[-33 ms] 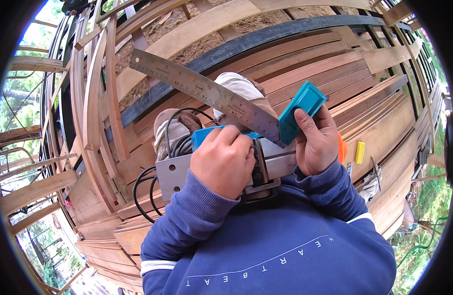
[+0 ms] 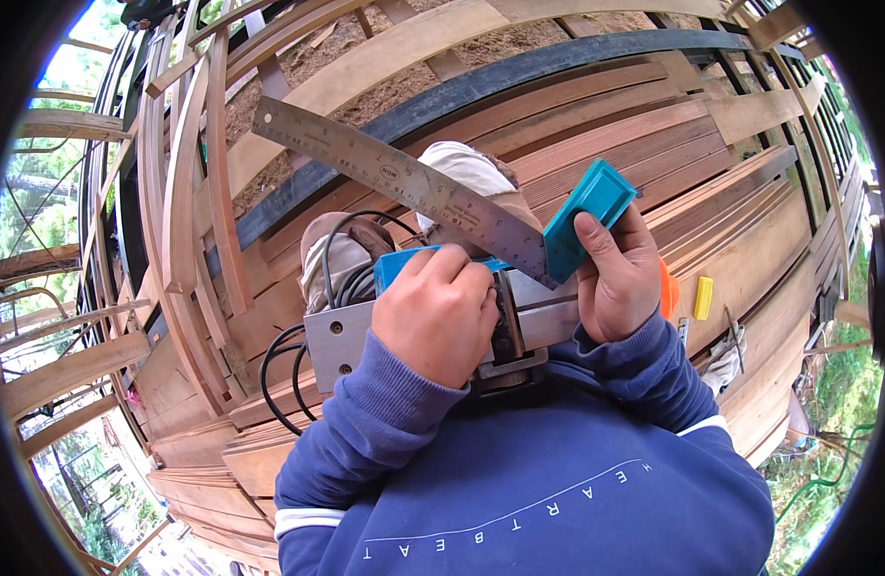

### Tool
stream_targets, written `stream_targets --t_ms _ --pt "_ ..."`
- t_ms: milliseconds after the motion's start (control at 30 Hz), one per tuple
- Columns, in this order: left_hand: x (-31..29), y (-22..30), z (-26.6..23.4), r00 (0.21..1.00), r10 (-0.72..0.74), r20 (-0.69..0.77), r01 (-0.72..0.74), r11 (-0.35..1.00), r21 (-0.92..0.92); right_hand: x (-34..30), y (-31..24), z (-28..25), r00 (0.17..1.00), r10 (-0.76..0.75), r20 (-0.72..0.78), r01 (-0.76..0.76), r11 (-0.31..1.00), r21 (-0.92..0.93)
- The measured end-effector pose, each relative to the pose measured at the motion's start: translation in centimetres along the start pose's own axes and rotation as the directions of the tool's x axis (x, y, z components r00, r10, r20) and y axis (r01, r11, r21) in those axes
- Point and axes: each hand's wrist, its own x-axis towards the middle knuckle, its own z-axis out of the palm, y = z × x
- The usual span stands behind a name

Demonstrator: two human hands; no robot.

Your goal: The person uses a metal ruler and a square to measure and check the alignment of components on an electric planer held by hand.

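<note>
My right hand (image 2: 615,274) is closed around the teal handle (image 2: 596,206) of a try square, thumb lying on its face. The square's steel ruler blade (image 2: 394,173) slants up and to the left, over my shoes. My left hand (image 2: 433,312) is closed over a blue power tool with flat metal plates, which looks like an electric planer (image 2: 339,341). It lies across my lap, and my fingers hide much of its body. The blade's near corner sits just above the tool's right plate (image 2: 548,322); whether they touch I cannot tell.
A black cord (image 2: 270,370) loops at the tool's left. Wooden boards (image 2: 606,125) lie stacked under and around my feet (image 2: 462,173). Upright timber slats (image 2: 183,192) stand at left. A yellow block (image 2: 703,298) and an orange object (image 2: 669,288) are at right.
</note>
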Motion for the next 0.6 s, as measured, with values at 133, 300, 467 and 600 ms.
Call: stream_targets --t_ms 133,300,467,600 --pt "-0.01 0.0 0.02 1.0 -0.002 0.015 0.002 1.0 -0.003 0.1 0.17 -0.06 1.0 -0.006 -0.001 0.006 1.0 -0.014" --pt "0.11 0.06 0.09 0.999 0.014 0.028 -0.014 1.0 0.005 0.14 0.17 -0.02 1.0 -0.009 -0.008 0.008 0.999 -0.031" --pt "0.05 0.07 0.23 1.0 0.023 0.017 -0.023 1.0 0.014 0.25 0.3 -0.08 1.0 0.007 -0.005 -0.007 1.0 -0.025" --pt "0.06 -0.03 0.22 1.0 0.011 0.019 -0.011 1.0 0.003 0.2 0.16 0.23 1.0 -0.001 -0.019 0.0 0.999 -0.038"
